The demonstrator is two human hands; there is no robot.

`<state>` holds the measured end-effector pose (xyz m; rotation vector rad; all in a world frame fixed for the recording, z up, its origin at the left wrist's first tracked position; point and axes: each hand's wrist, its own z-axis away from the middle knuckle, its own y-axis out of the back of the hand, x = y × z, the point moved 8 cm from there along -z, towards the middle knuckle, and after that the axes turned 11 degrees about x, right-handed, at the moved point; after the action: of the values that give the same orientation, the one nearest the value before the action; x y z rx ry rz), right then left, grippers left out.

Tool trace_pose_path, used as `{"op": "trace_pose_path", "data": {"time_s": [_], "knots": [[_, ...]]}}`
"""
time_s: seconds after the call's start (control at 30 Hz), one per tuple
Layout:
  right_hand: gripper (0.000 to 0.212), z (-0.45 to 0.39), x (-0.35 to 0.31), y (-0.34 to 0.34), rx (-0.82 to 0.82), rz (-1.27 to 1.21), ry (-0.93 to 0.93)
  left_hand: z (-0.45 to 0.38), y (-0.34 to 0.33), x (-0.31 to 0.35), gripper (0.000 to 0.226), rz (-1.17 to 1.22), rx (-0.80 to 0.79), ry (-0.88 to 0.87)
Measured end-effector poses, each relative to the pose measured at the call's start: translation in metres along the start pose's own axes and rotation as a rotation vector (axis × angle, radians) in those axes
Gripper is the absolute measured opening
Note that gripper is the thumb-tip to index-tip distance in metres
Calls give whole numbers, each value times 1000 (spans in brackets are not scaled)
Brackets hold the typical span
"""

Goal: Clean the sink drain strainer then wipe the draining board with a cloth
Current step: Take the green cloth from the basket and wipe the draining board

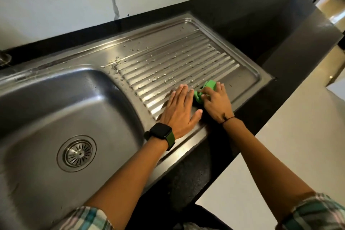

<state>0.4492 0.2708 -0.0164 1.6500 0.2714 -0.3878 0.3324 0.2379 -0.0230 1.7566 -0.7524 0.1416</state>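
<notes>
A steel sink with a round drain strainer (77, 153) seated in the bowl's floor lies at the left. To its right the ribbed draining board (175, 61) carries many water drops. My left hand (180, 112) lies flat with straight fingers on the board's near ribs, a black watch on its wrist. Just right of it, my right hand (216, 102) holds a bunched green cloth (209, 87) down on the near right part of the board; most of the cloth is hidden under the fingers.
Black stone counter (248, 24) surrounds the sink, with a white marbled wall behind. The tap's base (3, 59) shows at the far left edge. The counter's front edge runs diagonally at the lower right, with pale floor (298, 136) beyond it.
</notes>
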Motion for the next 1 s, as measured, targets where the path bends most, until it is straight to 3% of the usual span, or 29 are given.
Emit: {"op": "trace_pose_path", "data": {"time_s": [0.1, 0.2, 0.33, 0.53, 0.73, 0.87, 1.0], "knots": [[49, 26, -11, -8, -14, 44, 113, -16, -4, 15, 75, 60, -23, -115], [60, 23, -9, -5, 6, 143, 184, -28, -12, 17, 77, 112, -41, -125], [41, -17, 13, 11, 46, 238, 186, -36, -19, 15, 78, 131, -39, -105], [27, -58, 50, 36, 138, 49, -118, -40, -28, 21, 78, 77, -85, -167], [41, 4, 4, 27, 104, -25, 179, -65, -38, 37, 92, 115, -128, -252], [47, -3, 27, 20, -23, 171, 180, -64, -41, 43, 93, 116, -142, -311], [39, -61, 64, 36, 15, 305, 50, -67, -44, 36, 89, 148, -166, -236]]}}
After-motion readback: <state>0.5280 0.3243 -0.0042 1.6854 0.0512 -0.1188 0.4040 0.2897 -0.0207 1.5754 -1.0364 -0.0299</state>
